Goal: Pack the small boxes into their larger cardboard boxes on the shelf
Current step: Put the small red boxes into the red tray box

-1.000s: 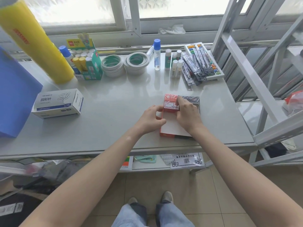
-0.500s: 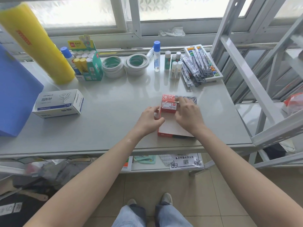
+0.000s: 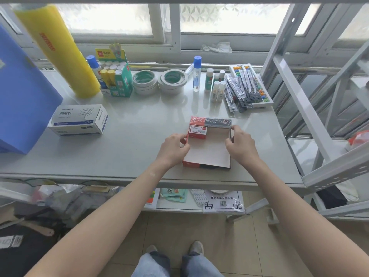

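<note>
A shallow red and black cardboard box (image 3: 207, 151) with a pale inner floor lies open near the shelf's front edge. A small red box (image 3: 197, 132) with a white label sits in its far left corner. A row of shrink-wrapped small boxes (image 3: 211, 121), red and black, lies along the far rim. My left hand (image 3: 173, 149) pinches the box's left wall. My right hand (image 3: 240, 143) grips its right wall. A white paper-clip carton (image 3: 78, 120) stands apart at the left.
The grey shelf (image 3: 129, 148) carries tape rolls (image 3: 157, 81), glue bottles (image 3: 216, 86), a green glue-stick display box (image 3: 114, 78), a yellow roll (image 3: 58, 50), a blue folder (image 3: 22, 92) and packaged pens on an abacus (image 3: 244, 88). A white metal rack frame (image 3: 311, 116) stands at the right.
My right hand has left the small red box and moved to the big box's right wall. The pale inner floor now shows. My left hand stays at the left wall.
</note>
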Motion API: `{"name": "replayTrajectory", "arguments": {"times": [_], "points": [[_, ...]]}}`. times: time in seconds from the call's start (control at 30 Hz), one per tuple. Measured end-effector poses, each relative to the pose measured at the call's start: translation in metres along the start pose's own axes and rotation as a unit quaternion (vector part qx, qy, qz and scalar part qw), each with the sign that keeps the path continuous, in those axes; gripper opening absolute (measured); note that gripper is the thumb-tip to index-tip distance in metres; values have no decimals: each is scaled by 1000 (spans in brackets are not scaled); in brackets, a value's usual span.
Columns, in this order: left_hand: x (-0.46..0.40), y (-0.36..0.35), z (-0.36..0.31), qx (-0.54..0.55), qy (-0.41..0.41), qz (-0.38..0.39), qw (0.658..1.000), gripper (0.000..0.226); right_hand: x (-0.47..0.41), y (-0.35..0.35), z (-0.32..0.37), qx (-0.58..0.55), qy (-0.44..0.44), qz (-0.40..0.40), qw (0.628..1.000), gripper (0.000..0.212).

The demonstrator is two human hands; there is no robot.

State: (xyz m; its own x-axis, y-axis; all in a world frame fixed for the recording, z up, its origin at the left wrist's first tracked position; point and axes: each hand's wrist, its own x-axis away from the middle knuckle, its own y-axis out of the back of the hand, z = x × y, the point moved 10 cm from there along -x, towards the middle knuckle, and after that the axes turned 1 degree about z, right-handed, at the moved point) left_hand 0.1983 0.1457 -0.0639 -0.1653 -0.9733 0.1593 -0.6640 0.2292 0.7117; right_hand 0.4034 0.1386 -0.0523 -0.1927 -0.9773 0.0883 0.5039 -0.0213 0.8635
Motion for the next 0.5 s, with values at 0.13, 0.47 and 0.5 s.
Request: {"name": "replayTrajectory", "arguments": {"times": [0.13,0.47,0.5], "points": [[6,29,11,-4,7,-62,998,31,-4,-4,35,-11,47,-6,999,32],[20,114,83,-2,82,-156,984,32,-4,-50,146,-34,112,18,993,40],[21,120,92,-2,86,-157,984,32,-3,-56,155,-35,114,23,993,39]]}}
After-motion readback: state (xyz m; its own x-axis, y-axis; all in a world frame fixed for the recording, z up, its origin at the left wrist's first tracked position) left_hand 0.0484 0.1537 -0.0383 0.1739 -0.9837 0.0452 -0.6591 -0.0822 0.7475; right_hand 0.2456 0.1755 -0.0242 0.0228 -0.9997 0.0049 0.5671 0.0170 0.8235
